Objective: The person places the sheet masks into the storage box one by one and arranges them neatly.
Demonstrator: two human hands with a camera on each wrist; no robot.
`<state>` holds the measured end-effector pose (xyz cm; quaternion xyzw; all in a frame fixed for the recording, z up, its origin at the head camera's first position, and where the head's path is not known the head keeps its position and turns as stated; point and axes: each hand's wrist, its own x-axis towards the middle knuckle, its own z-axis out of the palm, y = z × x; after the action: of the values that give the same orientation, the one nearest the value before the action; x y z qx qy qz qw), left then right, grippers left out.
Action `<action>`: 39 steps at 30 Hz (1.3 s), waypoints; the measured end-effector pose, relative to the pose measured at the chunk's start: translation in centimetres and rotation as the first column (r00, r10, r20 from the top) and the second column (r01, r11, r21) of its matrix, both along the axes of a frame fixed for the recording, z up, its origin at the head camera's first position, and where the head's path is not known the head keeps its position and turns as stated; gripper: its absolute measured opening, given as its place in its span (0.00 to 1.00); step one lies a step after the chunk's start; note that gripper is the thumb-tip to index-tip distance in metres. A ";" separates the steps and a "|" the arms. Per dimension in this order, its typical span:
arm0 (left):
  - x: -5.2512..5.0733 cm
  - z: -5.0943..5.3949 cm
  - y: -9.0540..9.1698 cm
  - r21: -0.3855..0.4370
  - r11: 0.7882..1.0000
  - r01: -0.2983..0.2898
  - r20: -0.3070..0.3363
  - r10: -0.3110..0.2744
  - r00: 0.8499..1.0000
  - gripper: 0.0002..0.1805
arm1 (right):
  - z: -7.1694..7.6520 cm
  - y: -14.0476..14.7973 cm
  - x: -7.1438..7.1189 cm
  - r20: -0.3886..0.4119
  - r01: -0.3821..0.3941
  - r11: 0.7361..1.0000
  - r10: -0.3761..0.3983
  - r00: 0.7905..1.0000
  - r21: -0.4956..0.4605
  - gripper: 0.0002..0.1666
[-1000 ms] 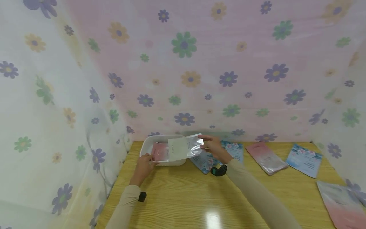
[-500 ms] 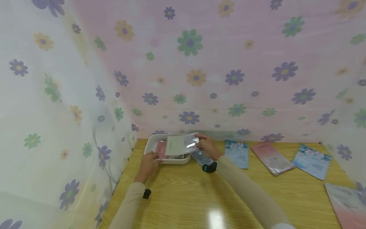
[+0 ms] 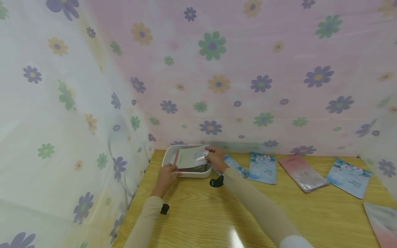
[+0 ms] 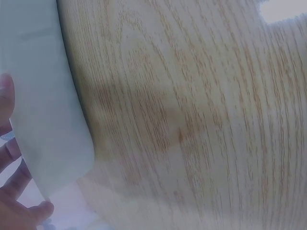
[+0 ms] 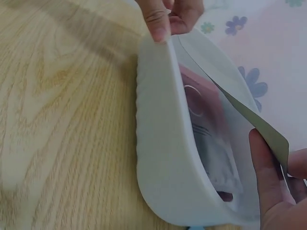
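Near the back left corner of the table (image 3: pixel 192 213), the left hand (image 3: pixel 166 176) pinches the near rim of a white bin (image 3: pixel 194 175), thumb outside; its own wrist view cuts that hand off; inside, a pink packet (image 5: pixel 204 98) is mostly covered by a pale packet (image 3: pixel 192 156), held slanting over the bin; the right hand (image 3: pixel 215 159) grips its right end between thumb and fingers; just beside the bin, a floral blue packet (image 3: pixel 236 166) is partly hidden by that hand; along the back edge follow an upright blue packet (image 3: pixel 263 168), a pink-silver packet (image 3: pixel 304 173) and a tilted blue packet (image 3: pixel 348 178); by the right edge, another pink-silver packet (image 3: pixel 383 220) is cut off, its print illegible.
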<state>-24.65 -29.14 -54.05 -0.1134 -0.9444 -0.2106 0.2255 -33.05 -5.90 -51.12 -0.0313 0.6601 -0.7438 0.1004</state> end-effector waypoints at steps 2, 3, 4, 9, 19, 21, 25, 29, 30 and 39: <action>-0.1 -0.1 0.2 -0.002 1.000 0.003 0.002 -0.003 1.000 0.13 | -0.2 -0.4 0.1 -0.008 0.023 1.000 -0.023 1.000 0.007 0.29; -0.2 -0.2 0.4 -0.003 1.000 0.004 0.002 -0.004 1.000 0.13 | -0.3 -0.6 0.2 -0.014 0.034 0.999 -0.033 0.999 0.017 0.29; -0.2 -0.2 0.5 0.000 1.000 0.008 0.002 -0.008 1.000 0.13 | -0.4 -0.8 0.2 -0.017 0.039 0.999 -0.039 0.999 0.023 0.29; -0.1 -0.2 1.1 -0.003 1.000 0.017 -0.004 -0.018 1.000 0.14 | -1.2 -1.4 0.4 -0.014 0.040 0.997 -0.039 0.999 0.071 0.30; 0.0 0.1 1.7 -0.002 1.000 0.022 0.016 -0.022 1.000 0.14 | -1.9 -1.1 -0.2 -0.198 0.052 0.832 0.070 0.978 0.552 0.30; 0.0 0.0 1.8 -0.001 1.000 0.023 0.025 -0.023 0.999 0.14 | -2.0 -1.0 -0.4 -0.216 0.046 0.807 0.102 0.971 0.589 0.29; 0.0 -0.1 1.7 0.011 1.000 0.028 0.017 -0.029 0.999 0.13 | -1.5 -0.9 -0.1 -0.208 0.002 0.783 0.163 0.964 0.622 0.28; 0.0 0.0 1.3 0.024 0.999 0.028 0.004 -0.028 1.000 0.13 | 0.0 -0.7 0.6 -0.200 -0.042 0.777 0.214 0.956 0.629 0.28; 0.1 0.1 1.2 0.025 0.999 0.028 0.007 -0.029 1.000 0.13 | 0.3 -0.6 0.7 -0.201 -0.051 0.781 0.223 0.954 0.623 0.28; 0.4 0.3 0.2 -0.002 1.000 0.018 -0.024 -0.018 1.000 0.14 | 4.5 1.1 1.8 -0.035 -0.281 0.803 0.350 0.936 0.527 0.23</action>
<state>-24.28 -28.93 -53.77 -0.1243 -0.9408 -0.2106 0.2347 -31.30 -4.82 -46.67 -0.1612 0.8247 -0.5098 0.1843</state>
